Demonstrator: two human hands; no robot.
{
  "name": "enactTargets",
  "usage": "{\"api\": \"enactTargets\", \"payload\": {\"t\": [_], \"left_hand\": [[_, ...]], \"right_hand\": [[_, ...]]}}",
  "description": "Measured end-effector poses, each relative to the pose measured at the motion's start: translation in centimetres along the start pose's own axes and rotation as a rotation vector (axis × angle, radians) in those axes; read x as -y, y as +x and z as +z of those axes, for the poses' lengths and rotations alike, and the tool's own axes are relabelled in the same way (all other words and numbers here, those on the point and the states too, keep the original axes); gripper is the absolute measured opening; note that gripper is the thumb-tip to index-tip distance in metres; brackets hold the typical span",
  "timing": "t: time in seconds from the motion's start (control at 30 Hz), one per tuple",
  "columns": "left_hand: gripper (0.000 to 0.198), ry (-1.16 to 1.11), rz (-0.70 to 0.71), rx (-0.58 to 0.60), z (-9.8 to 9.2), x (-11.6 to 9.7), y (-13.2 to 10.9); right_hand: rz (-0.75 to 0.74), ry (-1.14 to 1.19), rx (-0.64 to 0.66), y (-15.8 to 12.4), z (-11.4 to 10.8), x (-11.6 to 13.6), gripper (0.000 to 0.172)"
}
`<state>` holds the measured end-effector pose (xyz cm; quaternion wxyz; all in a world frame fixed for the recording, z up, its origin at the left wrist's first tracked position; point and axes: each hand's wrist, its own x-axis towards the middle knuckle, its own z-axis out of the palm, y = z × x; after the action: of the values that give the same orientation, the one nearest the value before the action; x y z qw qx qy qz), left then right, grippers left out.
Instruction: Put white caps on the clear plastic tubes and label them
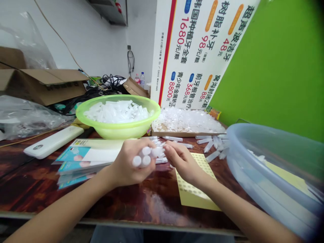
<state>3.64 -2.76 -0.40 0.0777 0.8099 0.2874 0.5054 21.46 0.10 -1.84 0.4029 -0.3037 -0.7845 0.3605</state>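
My left hand (pixel 131 162) is closed round a bundle of small clear plastic tubes (pixel 148 154) with white round ends, held just above the table. My right hand (pixel 181 160) is right beside it, fingers pinched at the tips of those tubes. Under my right hand lies a yellow sticker sheet (pixel 194 194) with rows of small dots. More loose tubes (pixel 211 143) lie on the table beyond my right hand.
A green bowl (pixel 118 130) full of tubes stands behind my hands. A cardboard tray (pixel 188 130) of small clear caps sits beside it. A large translucent blue basin (pixel 268 175) fills the right. Cards (pixel 83 158) and a white power bank (pixel 52 143) lie left.
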Motion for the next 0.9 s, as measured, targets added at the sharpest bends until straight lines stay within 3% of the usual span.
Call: {"api": "enactTargets", "payload": {"t": [0.17, 0.27, 0.33, 0.57, 0.63, 0.8, 0.9], "left_hand": [[0.007, 0.235, 0.437, 0.024, 0.3, 0.0, -0.2], [0.019, 0.45, 0.57, 0.049, 1.0, -0.1, -0.4], [0.018, 0.493, 0.531, 0.027, 1.4, 0.1, -0.5], [0.007, 0.292, 0.254, 0.015, 1.1, 0.9, -0.7], [0.007, 0.267, 0.231, 0.04, 1.0, 0.8, -0.7], [0.012, 0.212, 0.211, 0.093, 1.4, 0.7, -0.8], [0.015, 0.166, 0.213, 0.058, 1.7, 0.7, -0.9]], "right_hand": [[0.298, 0.387, -0.067, -0.5, 1.2, 0.5, 0.048], [0.41, 0.482, -0.146, -0.2, 1.3, 0.6, 0.049], [0.372, 0.458, -0.182, 0.1, 0.8, 0.7, 0.049], [0.175, 0.279, -0.321, 1.3, -2.3, -0.7, 0.044], [0.151, 0.277, -0.262, 1.4, -3.0, -1.3, 0.038], [0.128, 0.27, 0.071, 1.3, -3.3, -1.2, 0.032], [0.111, 0.227, 0.05, 1.4, -3.5, -1.2, 0.029]]}}
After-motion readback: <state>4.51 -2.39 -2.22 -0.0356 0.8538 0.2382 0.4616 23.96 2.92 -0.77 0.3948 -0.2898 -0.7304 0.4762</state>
